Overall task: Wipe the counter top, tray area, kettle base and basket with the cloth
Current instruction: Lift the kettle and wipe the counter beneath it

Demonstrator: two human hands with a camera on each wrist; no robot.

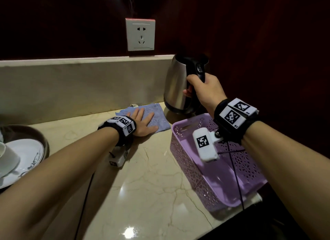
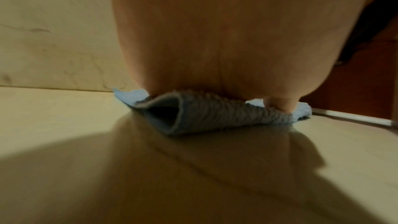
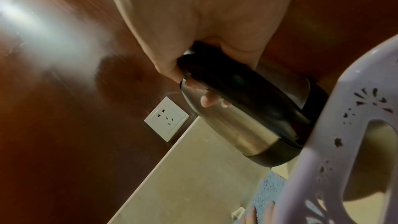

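The person's left hand lay flat on the blue cloth, fingers straight and spread, pressing it down on the pale marble counter close to the back upstand. From the left wrist view the cloth was folded, its near edge lifted into a small open loop under the palm, with one fingertip planted on it.

The right hand had its grip clamped round the black handle of the steel kettle, fingers curled through the gap between handle and body. The kettle stood at the back right corner of the counter, just to the right of the cloth; I could not tell whether its bottom was touching the surface or held slightly clear. In the right wrist view the fingers showed wrapped under the handle against the shiny kettle wall.

A lilac perforated basket sat on the counter near the right edge, in front of the kettle and below the right wrist. At the far left stood a dark tray carrying a white saucer. A white wall socket was mounted on the dark panel above the upstand.
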